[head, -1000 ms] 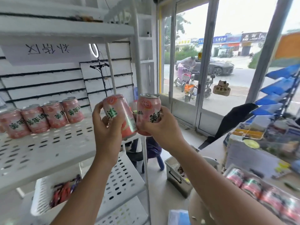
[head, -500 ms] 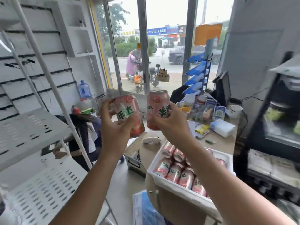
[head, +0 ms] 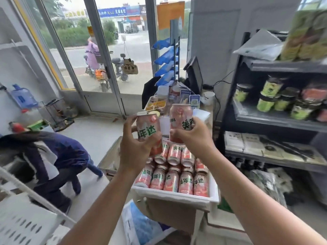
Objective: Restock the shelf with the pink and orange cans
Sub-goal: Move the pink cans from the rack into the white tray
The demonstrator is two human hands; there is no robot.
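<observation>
My left hand (head: 135,149) grips a pink and orange can (head: 147,129) with green lettering, tilted slightly left. My right hand (head: 193,137) grips a second pink and orange can (head: 180,119), held upright beside the first. Both cans are raised above a white tray (head: 177,196) that holds several more of the same cans (head: 170,179) lying in rows. Only a corner of the white perforated shelf (head: 23,221) shows, at the bottom left, far from both hands.
A person in dark blue (head: 53,161) crouches on the floor at left. A dark rack (head: 276,119) of cups and packets stands at right. Behind the tray is a cluttered counter (head: 178,98) with a monitor, and beyond it the glass doors (head: 109,50).
The view has swung right, from the white shelf with its row of cans to the tray of cans. Both hands still hold their cans, side by side.
</observation>
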